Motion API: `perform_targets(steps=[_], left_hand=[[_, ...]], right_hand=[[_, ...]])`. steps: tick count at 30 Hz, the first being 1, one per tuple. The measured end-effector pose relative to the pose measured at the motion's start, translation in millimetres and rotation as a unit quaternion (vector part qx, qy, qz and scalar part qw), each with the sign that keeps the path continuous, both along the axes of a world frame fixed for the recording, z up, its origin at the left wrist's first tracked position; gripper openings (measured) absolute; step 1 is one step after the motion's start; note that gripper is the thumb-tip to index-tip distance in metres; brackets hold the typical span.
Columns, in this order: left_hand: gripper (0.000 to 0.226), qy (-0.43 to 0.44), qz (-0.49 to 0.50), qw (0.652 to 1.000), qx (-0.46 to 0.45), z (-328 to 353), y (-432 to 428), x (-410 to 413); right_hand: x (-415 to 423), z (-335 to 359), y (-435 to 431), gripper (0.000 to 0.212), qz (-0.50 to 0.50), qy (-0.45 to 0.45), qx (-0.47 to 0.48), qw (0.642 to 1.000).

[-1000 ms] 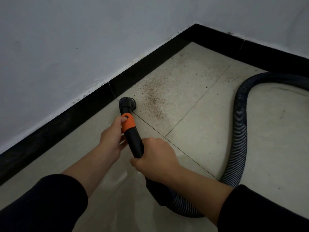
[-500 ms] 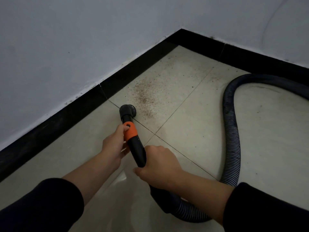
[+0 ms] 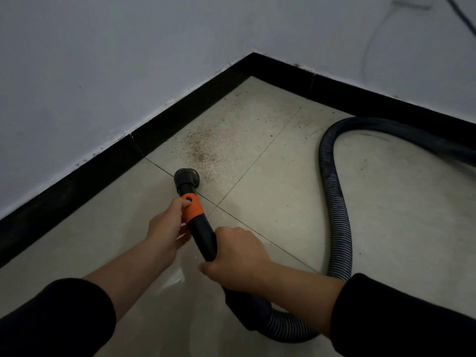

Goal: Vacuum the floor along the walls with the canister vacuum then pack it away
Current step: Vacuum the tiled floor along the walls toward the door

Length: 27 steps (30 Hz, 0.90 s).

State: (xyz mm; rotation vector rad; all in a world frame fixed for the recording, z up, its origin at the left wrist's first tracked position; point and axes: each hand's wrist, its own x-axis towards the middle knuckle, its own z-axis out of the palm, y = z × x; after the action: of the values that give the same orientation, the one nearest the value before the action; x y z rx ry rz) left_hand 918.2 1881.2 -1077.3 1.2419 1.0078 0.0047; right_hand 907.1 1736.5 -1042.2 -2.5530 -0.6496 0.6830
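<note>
A black vacuum wand with an orange collar (image 3: 192,208) ends in a round black nozzle (image 3: 186,178) that rests on the beige tiled floor (image 3: 270,191). My left hand (image 3: 164,229) grips the wand at the orange collar, thumb on top. My right hand (image 3: 235,256) grips the black tube lower down, where the ribbed hose starts. A patch of brown crumbs and dust (image 3: 202,149) lies just beyond the nozzle, toward the corner. The ribbed dark hose (image 3: 337,202) loops from under my right arm out to the right. The canister itself is out of view.
A black baseboard (image 3: 180,114) runs along the left wall and meets a second baseboard (image 3: 334,91) in the corner. White walls rise above both. A thin cord (image 3: 367,47) hangs down the right wall from the top edge.
The nozzle has slid back from the left baseboard along the tile seam, away from the wall. Both hands keep their grip. The view has tilted up, so more of the right wall shows.
</note>
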Motion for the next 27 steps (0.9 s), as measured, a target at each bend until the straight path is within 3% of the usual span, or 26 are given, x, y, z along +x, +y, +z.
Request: perform_targets(steps=[9,27], left_hand=[[0.027,-0.001,-0.025,1.000,-0.010,2,-16,-10],[0.028,0.010,-0.048,0.999,-0.012,7,-50,-24]], right_hand=[[-11,3,-17,0.032,-0.006,0.012,-0.016,1.000],[-29,1,-50,0.034,-0.024,0.003,-0.034,0.999]])
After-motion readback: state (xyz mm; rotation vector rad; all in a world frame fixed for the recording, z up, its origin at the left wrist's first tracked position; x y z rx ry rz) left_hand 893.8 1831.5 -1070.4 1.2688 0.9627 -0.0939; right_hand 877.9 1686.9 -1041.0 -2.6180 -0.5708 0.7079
